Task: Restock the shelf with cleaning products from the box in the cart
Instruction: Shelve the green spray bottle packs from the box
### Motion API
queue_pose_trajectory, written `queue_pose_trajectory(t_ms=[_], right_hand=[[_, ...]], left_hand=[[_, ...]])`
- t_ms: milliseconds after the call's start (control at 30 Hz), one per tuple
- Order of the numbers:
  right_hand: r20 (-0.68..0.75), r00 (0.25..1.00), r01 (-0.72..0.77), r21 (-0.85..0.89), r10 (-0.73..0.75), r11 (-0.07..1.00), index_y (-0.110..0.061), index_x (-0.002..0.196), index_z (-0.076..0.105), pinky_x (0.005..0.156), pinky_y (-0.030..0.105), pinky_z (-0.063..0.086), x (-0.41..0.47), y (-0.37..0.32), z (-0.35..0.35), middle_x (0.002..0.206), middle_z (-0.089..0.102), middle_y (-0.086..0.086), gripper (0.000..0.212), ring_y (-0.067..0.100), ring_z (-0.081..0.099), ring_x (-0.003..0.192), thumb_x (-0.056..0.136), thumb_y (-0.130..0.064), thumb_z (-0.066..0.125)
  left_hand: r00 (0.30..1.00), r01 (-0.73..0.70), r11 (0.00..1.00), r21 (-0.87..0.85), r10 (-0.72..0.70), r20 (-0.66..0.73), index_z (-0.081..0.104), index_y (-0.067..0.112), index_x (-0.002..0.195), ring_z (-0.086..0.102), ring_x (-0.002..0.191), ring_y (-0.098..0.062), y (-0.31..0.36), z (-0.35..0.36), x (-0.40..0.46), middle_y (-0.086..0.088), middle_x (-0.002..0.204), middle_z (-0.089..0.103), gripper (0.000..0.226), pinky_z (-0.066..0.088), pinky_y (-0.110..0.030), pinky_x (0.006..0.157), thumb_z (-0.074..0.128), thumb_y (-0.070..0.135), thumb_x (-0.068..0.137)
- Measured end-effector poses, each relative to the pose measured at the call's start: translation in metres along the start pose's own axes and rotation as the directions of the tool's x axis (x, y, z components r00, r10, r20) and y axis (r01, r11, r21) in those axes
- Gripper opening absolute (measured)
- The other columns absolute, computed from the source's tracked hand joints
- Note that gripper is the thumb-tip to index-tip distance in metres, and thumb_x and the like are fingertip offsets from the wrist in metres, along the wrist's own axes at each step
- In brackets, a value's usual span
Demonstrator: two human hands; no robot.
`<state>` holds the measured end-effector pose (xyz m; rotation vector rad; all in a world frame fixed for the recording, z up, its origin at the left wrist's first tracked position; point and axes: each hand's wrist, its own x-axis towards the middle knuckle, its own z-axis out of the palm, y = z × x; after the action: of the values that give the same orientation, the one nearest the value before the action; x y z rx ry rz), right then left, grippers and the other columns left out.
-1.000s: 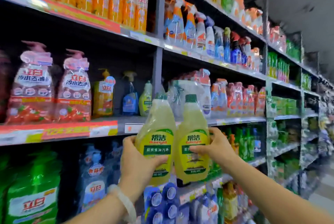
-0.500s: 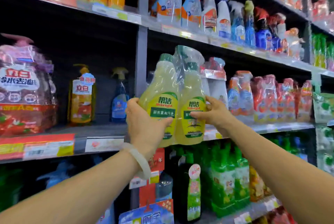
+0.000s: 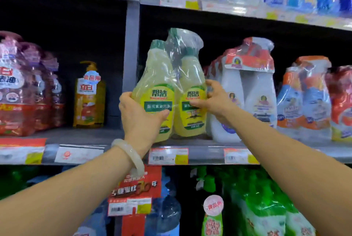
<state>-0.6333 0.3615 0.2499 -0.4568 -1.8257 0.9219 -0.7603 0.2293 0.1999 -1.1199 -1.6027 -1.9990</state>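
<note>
**Twin pack of cleaner at the shelf edge, one hand on each side**

We see the twin pack (image 3: 171,91) of two yellow-green bottles, wrapped together in clear plastic, standing upright at the front of the middle shelf (image 3: 205,152). Its base looks to be on or just at the shelf board, though the left hand hides the lower left corner, so we cannot tell whether it bears its full weight there. The pack sits just right of the grey upright post (image 3: 131,64) and just left of the white bottles (image 3: 245,98) with the red-and-white wrap, close enough that the two seem to touch.

Our left hand (image 3: 140,116) wraps the lower left bottle from the side, thumb across the front label and fingers curled out of sight behind it (a pale bangle (image 3: 131,155) rides on that wrist). Our right hand (image 3: 213,98) comes in from the right and pinches the right bottle at label height, fingertips on the front and side of the wrap. So the pack lies between the two hands, held on both flanks.

Further left on the same shelf stands an orange pump bottle (image 3: 89,98), well apart from the pack, and beyond it red-wrapped packs (image 3: 24,93). Green bottles (image 3: 266,207) fill the shelf below.
</note>
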Motion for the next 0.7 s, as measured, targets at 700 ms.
queue_pose_trajectory(t_ms=[700], right_hand=[[0.036, 0.977, -0.181, -0.362, 0.208, 0.914, -0.009, 0.149, -0.002, 0.107, 0.046, 0.038, 0.049, 0.029, 0.023, 0.147, 0.032, 0.019, 0.112, 0.035, 0.043, 0.129, 0.073, -0.016, 0.080]], left_hand=[[0.990, -0.063, 0.876, 0.479, -0.007, 0.143, 0.017, -0.001, 0.142, 0.036, 0.129, -0.028, -0.019, 0.044, 0.020, -0.016, 0.139, 0.031, 0.100, 0.034, -0.033, 0.104, 0.079, 0.033, 0.071]])
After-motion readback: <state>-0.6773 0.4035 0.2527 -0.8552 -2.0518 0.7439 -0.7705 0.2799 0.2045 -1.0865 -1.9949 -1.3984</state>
